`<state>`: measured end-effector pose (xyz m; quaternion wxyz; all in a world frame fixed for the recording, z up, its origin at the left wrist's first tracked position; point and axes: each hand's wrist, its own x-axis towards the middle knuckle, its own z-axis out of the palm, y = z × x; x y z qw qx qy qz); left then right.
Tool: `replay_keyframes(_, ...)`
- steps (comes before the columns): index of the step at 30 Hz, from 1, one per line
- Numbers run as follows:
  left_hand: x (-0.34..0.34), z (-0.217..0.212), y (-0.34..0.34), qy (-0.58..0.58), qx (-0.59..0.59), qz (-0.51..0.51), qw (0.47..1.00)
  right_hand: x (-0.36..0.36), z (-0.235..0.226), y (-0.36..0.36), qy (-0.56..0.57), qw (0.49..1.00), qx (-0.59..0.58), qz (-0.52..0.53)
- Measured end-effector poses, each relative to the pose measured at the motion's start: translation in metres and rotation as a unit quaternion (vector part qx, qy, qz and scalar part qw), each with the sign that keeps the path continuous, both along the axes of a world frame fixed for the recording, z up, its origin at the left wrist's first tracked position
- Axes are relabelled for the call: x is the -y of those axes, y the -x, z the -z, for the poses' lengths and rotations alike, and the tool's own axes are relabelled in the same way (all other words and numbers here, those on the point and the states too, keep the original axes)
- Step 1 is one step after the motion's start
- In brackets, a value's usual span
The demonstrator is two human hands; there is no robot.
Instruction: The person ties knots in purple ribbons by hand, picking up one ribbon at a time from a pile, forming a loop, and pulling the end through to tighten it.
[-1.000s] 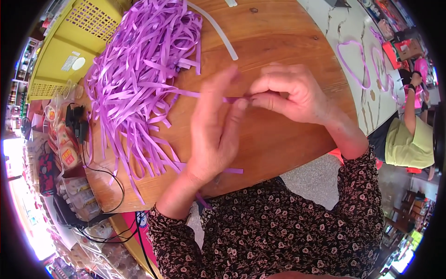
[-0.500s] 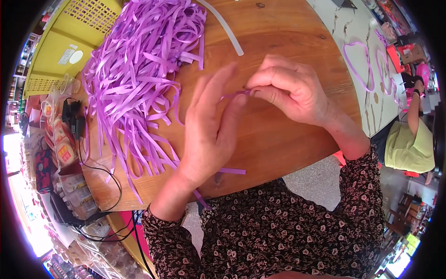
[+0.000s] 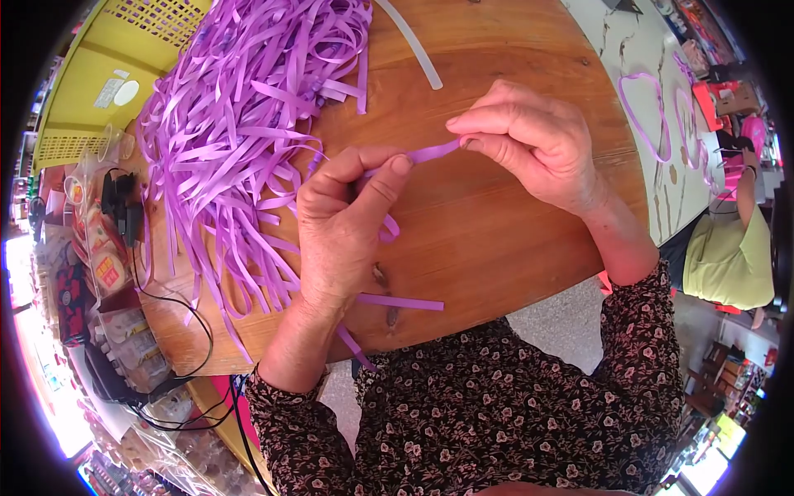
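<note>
As the head view shows, held ribbon (image 3: 434,152): flat, narrow, purple, slightly bowed between left hand (image 3: 343,211) and right hand (image 3: 538,149).
Left fingers: curled, pinching the ribbon against the thumb.
Right fingers: gripping its right end at the tips.
Ribbon heap (image 3: 240,124): tangled purple strips and loops, left of the left fingers.
Surface (image 3: 496,248): grained, knotted wood beneath the fingers.
Basket (image 3: 124,62): yellow, perforated, beyond the heap from the fingers.
Translucent strip (image 3: 413,48): slim, gently curved, ahead of the left fingers.
</note>
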<state>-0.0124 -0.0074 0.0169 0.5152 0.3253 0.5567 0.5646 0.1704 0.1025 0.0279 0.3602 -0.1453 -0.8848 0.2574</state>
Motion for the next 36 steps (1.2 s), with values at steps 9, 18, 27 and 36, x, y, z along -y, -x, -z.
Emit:
replay_keyframes(9, 0.000, 0.002, -0.001, -0.008, 0.003, 0.002, 1.000, 0.007, 0.004, 0.008, -0.138, 0.990, 0.015, 0.014)
replay_keyframes(18, -0.001, 0.001, -0.001, -0.023, -0.003, 0.013, 1.000, 0.008, 0.011, 0.005, -0.082, 0.996, 0.018, 0.036)
replay_keyframes(27, -0.003, 0.007, -0.007, -0.048, 0.049, 0.026, 0.997, 0.013, 0.013, 0.004, 0.512, 0.847, -0.033, -0.136)
replay_keyframes(36, 0.003, 0.019, -0.018, -0.079, 0.174, 0.023, 0.981, 0.018, 0.018, 0.011, 0.582, 0.780, -0.180, -0.145)
